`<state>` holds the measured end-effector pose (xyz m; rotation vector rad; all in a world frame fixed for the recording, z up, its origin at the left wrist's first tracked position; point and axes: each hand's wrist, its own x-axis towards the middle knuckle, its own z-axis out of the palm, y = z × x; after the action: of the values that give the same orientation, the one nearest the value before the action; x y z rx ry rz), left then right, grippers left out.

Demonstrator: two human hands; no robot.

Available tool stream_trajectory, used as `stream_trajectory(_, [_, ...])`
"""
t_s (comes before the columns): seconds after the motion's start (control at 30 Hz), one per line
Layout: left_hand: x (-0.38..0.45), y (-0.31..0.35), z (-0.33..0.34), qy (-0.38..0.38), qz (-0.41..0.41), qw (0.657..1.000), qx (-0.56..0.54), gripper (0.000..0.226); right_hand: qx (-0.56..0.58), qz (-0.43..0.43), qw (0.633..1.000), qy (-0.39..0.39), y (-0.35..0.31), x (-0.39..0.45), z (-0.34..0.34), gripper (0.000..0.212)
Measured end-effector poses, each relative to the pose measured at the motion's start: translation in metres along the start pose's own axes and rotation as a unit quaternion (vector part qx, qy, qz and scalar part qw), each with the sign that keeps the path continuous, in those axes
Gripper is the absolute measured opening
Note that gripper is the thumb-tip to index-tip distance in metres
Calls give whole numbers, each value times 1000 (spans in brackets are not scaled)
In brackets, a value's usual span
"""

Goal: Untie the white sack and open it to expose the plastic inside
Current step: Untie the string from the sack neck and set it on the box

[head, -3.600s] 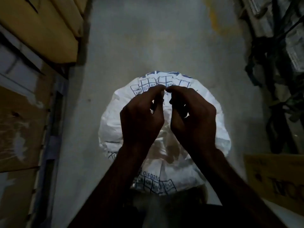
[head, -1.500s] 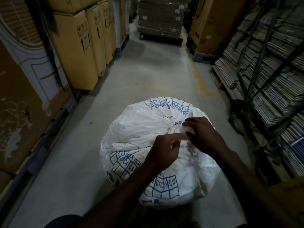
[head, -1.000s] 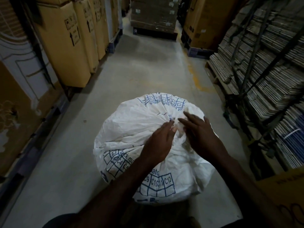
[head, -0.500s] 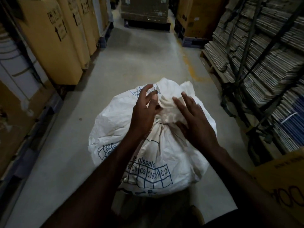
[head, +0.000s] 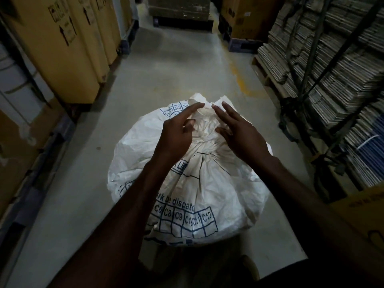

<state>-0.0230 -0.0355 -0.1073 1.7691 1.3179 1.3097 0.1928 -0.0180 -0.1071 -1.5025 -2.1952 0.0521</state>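
A bulging white woven sack (head: 207,183) with blue printed grids and letters stands on the grey floor in front of me. Its gathered mouth (head: 204,113) sticks up loose at the far top, folds spreading. My left hand (head: 176,134) hovers over the left of the mouth with fingers spread, the forefinger touching the raised fabric edge. My right hand (head: 239,134) is on the right side, fingers extended and apart, fingertips at the same fabric ridge. Neither hand grips anything. No plastic shows inside the folds.
Tall cardboard boxes (head: 62,48) line the left of the aisle. Strapped stacks of flattened cartons (head: 322,69) on a pallet fill the right. More pallet loads (head: 180,9) close the far end. A yellow carton (head: 363,215) sits near right.
The knot at the sack's top has come loose and the mouth now stands up. Both hands moved from pinching the tie to spread fingers on the raised fabric.
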Motion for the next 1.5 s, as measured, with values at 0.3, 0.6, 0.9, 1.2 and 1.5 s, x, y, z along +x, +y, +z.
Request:
stream_trajectory(0.3, [-1, -7, -11, -18, 84, 996, 19, 69, 5, 7, 1000, 25, -17, -11, -16, 80])
stream_trajectory(0.6, [-1, -10, -8, -19, 82, 996, 32, 70, 97, 32, 994, 40, -73, -99, 20, 48])
stream_trajectory(0.9, [-16, 6, -23, 85, 115, 972, 184, 76, 149, 93, 983, -47, -68, -86, 58, 48])
stream_trajectory(1.2, [-48, 32, -11, 204, 149, 954, 161, 42, 114, 68, 991, -28, -64, -102, 52, 39])
stream_trajectory(1.5, [-95, -9, 13, 10, -23, 990, 138, 11, 108, 63, 992, 0, -63, -128, 36, 43])
